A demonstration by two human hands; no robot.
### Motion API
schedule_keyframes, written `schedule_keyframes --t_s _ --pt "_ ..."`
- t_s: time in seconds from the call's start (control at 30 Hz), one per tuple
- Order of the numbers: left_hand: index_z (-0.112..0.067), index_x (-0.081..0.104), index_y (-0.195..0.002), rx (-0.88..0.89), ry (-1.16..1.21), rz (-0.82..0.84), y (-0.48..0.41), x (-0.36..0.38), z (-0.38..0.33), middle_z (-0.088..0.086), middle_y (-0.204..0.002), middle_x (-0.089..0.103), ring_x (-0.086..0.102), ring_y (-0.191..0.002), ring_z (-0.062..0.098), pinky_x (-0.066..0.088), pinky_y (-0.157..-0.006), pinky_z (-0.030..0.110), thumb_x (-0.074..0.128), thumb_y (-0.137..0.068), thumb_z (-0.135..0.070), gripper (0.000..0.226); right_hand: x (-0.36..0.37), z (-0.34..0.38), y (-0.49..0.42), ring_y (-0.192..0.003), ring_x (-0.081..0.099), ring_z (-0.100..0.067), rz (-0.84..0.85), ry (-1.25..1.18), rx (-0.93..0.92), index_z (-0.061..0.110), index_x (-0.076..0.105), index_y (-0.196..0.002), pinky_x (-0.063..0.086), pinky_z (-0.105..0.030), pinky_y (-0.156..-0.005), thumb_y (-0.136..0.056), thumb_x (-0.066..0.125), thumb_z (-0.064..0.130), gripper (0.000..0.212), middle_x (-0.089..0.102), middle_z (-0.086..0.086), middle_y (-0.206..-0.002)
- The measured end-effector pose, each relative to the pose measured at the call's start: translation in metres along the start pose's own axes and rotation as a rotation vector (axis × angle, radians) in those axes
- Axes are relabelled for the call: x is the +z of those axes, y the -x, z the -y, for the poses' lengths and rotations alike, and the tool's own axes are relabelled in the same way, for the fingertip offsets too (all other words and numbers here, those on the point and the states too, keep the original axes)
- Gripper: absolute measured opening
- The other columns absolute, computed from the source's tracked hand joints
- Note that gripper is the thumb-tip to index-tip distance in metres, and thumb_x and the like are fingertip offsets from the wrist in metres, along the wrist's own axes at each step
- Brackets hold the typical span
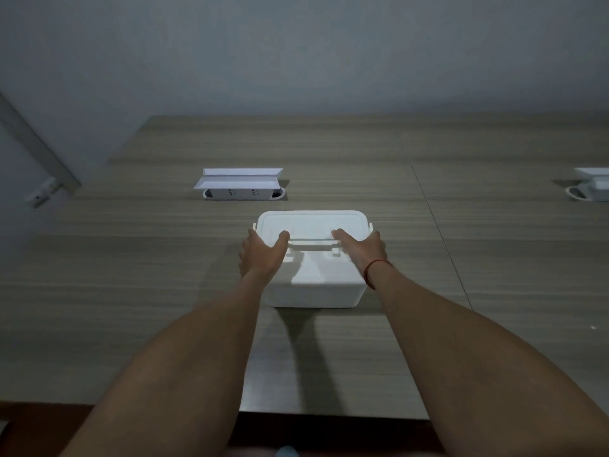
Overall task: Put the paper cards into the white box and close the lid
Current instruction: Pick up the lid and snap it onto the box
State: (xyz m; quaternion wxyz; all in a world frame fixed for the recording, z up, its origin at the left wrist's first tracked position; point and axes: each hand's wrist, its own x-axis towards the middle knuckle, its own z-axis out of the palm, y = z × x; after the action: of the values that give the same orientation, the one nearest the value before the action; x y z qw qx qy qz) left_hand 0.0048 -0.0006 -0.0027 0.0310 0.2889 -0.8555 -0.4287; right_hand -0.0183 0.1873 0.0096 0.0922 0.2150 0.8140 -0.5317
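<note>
The white box point(314, 288) stands in the middle of the wooden table with its lid point(311, 224) down on top. A flat white handle lies across the lid's near edge. My left hand point(262, 253) grips the box's left side, thumb on the lid. On the right side my right hand point(362, 249) does the same, thumb resting on the lid; a red string circles that wrist. No paper cards are in view.
A white pop-up socket unit point(242, 184) with its flap raised sits on the table point(131, 291) behind and left of the box. A second one point(591, 188) is at the far right edge. A seam in the tabletop runs down to the right of the box.
</note>
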Motion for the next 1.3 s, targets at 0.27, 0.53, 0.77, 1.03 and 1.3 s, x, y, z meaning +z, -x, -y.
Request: schedule_keyframes --t_s 0.27,0.53,0.77,1.03,1.3 --pt "0.001 0.028 -0.143 0.186 -0.181 0.012 0.014 -0.001 0.028 0.021 -0.146 0.036 0.036 -0.136 0.037 0.038 -0.109 0.050 0.062 -0.076 -0.063 0.099 -0.005 -0.029 0.004 -0.150 0.015 -0.024 0.063 0.141 -0.183 0.012 0.005 -0.155 0.023 -0.040 -0.120 -0.069 0.081 0.045 0.119 0.017 -0.008 -0.161" --pt "-0.005 0.036 -0.140 0.102 -0.115 -0.103 -0.002 0.006 0.020 0.015 -0.139 0.048 0.045 -0.130 0.033 0.044 -0.102 0.045 0.055 -0.086 -0.055 0.076 0.015 -0.025 -0.013 -0.137 0.040 -0.028 -0.128 0.064 -0.197 0.010 0.029 -0.147 0.039 -0.040 -0.108 -0.079 0.070 0.044 0.087 0.042 -0.010 -0.147" --pt "-0.003 0.037 -0.139 0.118 -0.131 -0.117 -0.061 0.021 -0.006 0.016 -0.138 0.048 0.046 -0.129 0.034 0.043 -0.103 0.045 0.054 -0.086 -0.056 0.077 0.029 0.010 -0.070 -0.137 0.040 -0.030 -0.144 0.070 -0.210 0.008 0.031 -0.147 0.038 -0.042 -0.112 -0.077 0.072 0.043 0.088 0.044 -0.014 -0.146" --pt "-0.003 0.032 -0.144 0.094 -0.159 -0.114 -0.116 0.037 -0.033 0.015 -0.145 0.042 0.041 -0.135 0.033 0.040 -0.105 0.045 0.051 -0.088 -0.055 0.078 0.043 0.040 -0.128 -0.135 0.043 -0.030 -0.168 0.115 -0.190 0.009 0.033 -0.145 0.041 -0.043 -0.107 -0.078 0.071 0.045 0.085 0.044 -0.014 -0.146" --pt "-0.001 0.037 -0.139 0.154 -0.213 -0.061 -0.076 0.018 -0.026 0.019 -0.142 0.045 0.045 -0.130 0.035 0.043 -0.102 0.047 0.043 -0.092 -0.054 0.071 0.026 0.027 -0.076 -0.127 0.050 -0.035 -0.150 0.200 -0.161 0.002 0.043 -0.135 0.044 -0.041 -0.102 -0.089 0.059 0.040 0.063 0.050 -0.018 -0.140"
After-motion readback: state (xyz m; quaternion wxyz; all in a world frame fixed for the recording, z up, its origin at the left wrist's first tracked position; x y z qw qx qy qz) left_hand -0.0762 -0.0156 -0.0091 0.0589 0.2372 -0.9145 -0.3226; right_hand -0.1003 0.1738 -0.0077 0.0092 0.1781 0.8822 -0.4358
